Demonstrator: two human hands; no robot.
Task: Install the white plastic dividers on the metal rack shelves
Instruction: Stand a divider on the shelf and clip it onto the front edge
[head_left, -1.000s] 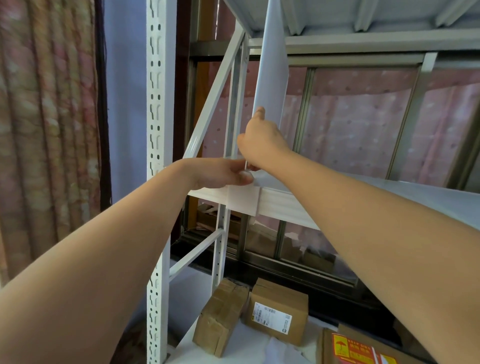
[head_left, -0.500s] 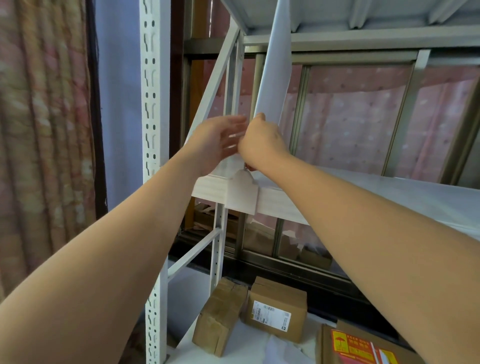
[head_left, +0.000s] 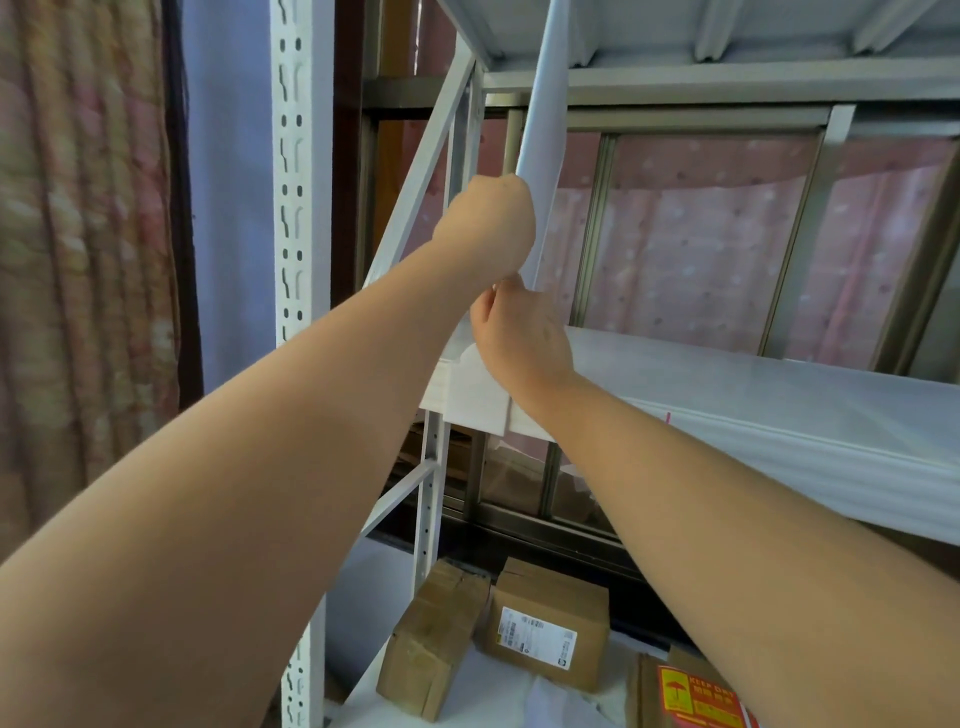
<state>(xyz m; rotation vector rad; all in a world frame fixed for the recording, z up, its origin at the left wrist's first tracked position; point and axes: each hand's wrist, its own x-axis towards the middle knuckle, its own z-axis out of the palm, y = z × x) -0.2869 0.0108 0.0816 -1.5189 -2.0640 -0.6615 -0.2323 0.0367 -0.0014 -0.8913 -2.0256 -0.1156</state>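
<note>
A white plastic divider (head_left: 545, 119) stands upright at the left end of the metal rack's middle shelf (head_left: 753, 395), its top reaching the underside of the upper shelf (head_left: 675, 31). My left hand (head_left: 488, 228) is closed around the divider's front edge at mid-height. Just below it, my right hand (head_left: 519, 338) pinches the divider's lower edge, right above the shelf's front lip. The divider's foot is hidden behind my right hand.
A perforated white upright (head_left: 293, 208) stands at the near left, with a diagonal brace (head_left: 421, 171) behind my left hand. Cardboard boxes (head_left: 540, 634) lie on the lower shelf. A curtain (head_left: 78, 234) hangs at the left, and a window frame (head_left: 810, 218) is behind the rack.
My left hand rose from the shelf's front lip and closed on the divider's edge. My right hand slid down to the divider's lower edge.
</note>
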